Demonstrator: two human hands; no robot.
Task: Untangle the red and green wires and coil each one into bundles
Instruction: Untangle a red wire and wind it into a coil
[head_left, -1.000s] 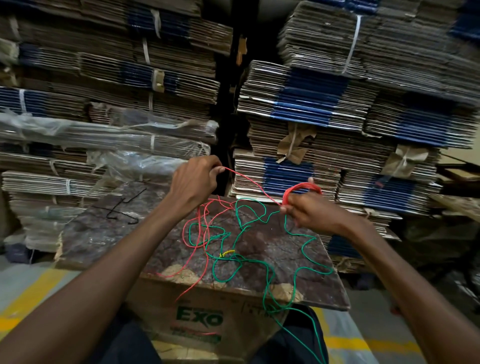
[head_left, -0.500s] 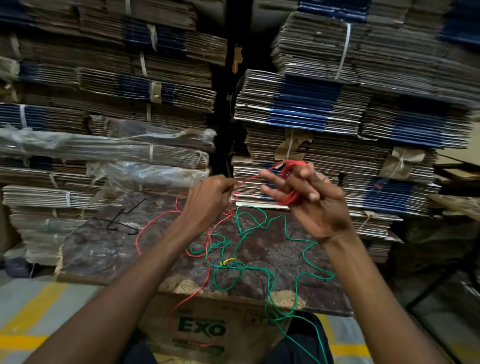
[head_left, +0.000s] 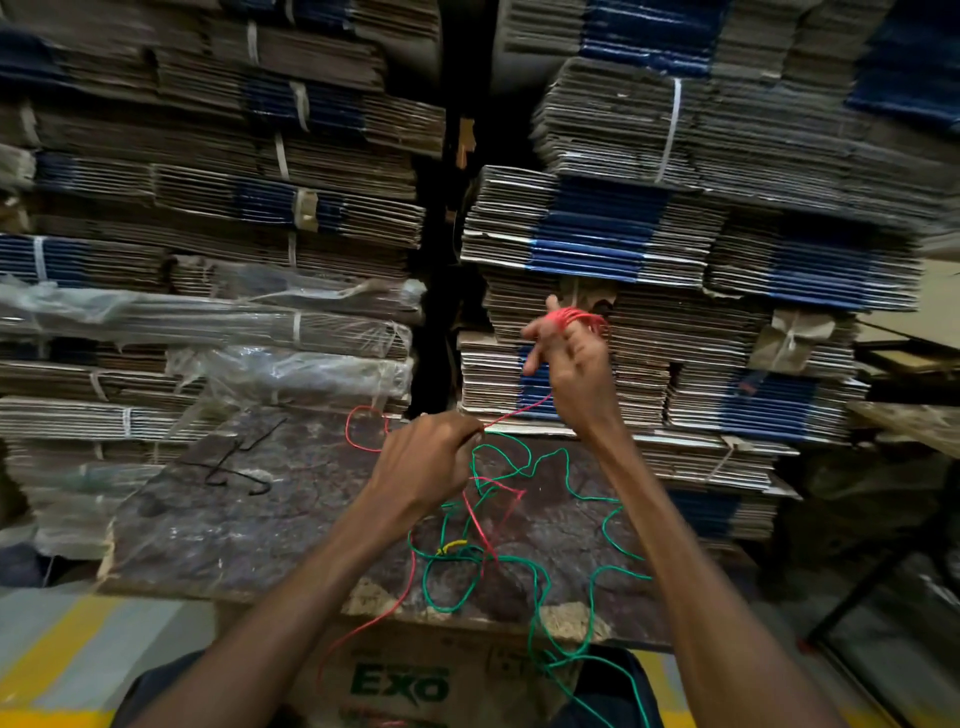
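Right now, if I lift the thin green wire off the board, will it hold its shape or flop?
Probably floppy: the thin green wire lies in loose, wandering loops on the worn brown board and droops over its front edge. It likely weighs little. Expect snagging: it crosses the thin red wire near the yellow tie, so lifting may drag both.

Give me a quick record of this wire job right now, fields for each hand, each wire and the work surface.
left hand: pinches the red wire, feeding it
right hand: raised, red coil wound round its fingers
red wire: partly coiled, the rest crossing the green
green wire: loose loops, uncoiled, trailing off the near edge
board: dark worn slab on an EXO carton
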